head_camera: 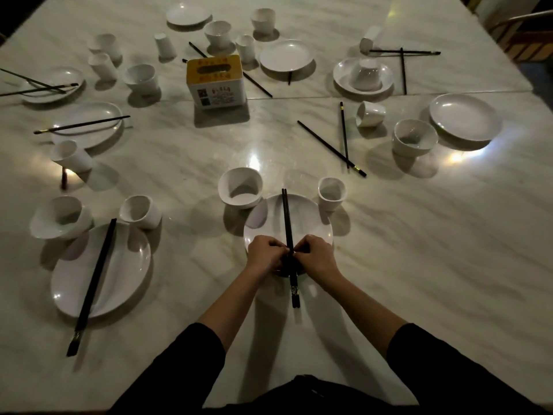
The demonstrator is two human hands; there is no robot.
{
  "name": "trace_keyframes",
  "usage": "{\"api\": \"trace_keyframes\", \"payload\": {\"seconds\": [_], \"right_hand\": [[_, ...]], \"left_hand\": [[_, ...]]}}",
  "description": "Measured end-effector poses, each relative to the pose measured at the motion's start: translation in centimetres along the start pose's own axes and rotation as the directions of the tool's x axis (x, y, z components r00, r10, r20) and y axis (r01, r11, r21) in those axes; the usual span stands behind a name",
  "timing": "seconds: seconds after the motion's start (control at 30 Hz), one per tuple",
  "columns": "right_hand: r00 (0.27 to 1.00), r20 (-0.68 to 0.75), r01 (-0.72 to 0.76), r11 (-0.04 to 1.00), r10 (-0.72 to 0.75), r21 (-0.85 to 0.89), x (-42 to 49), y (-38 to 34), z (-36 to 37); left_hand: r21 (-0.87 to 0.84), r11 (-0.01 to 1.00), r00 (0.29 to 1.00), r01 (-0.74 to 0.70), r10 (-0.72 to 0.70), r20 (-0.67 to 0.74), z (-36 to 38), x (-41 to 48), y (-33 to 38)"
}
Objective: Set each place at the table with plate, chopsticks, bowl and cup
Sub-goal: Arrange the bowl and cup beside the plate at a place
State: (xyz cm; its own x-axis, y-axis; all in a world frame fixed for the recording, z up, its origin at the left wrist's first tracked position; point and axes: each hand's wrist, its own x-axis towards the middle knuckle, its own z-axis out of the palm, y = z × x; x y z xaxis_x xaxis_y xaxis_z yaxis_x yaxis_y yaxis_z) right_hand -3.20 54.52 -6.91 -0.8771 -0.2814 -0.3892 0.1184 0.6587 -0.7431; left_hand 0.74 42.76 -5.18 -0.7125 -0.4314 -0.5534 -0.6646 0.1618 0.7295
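Note:
A white plate (308, 223) lies in front of me on the marble table (419, 265). A pair of black chopsticks (288, 218) lies straight across the plate's middle, tips pointing away. My left hand (264, 253) and my right hand (315, 254) both pinch the chopsticks near the plate's near rim, one from each side. A white bowl (240, 188) stands at the plate's far left, a white cup (331, 193) at its far right.
To the left sits another plate (119, 274) with chopsticks (92, 283), a bowl (59, 217) and a tipped cup (140, 211). Loose chopsticks (329, 146), a bowl (414, 142), a cup (369, 113) and a plate (465, 116) lie at right. A tissue box (216, 82) stands mid-table.

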Motion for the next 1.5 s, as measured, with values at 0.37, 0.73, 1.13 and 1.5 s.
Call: {"api": "trace_keyframes", "payload": {"seconds": [0.37, 0.73, 1.13, 1.5], "right_hand": [[0.862, -0.452, 0.118, 0.958, -0.23, -0.263, 4.9, -0.9, -7.8], [0.984, 0.055, 0.179, 0.96, -0.171, -0.213, 10.2, -0.6, -10.1], [0.979, 0.099, 0.191, 0.967, -0.176, -0.166, 8.5, 0.6, -10.8], [0.979, 0.091, 0.197, 0.962, -0.182, -0.191, 7.3, 1.2, -10.6]], "left_hand": [[0.151, 0.988, 0.93, -0.016, 0.07, -0.36, -3.7, 1.7, -0.9], [0.251, 0.964, 0.963, -0.087, 0.145, -0.226, -4.3, 2.4, -1.0], [0.131, 0.99, 0.967, -0.055, 0.085, -0.239, -2.6, 0.6, -3.1], [0.095, 0.994, 0.977, -0.049, 0.068, -0.204, -2.0, -0.2, -3.3]]}}
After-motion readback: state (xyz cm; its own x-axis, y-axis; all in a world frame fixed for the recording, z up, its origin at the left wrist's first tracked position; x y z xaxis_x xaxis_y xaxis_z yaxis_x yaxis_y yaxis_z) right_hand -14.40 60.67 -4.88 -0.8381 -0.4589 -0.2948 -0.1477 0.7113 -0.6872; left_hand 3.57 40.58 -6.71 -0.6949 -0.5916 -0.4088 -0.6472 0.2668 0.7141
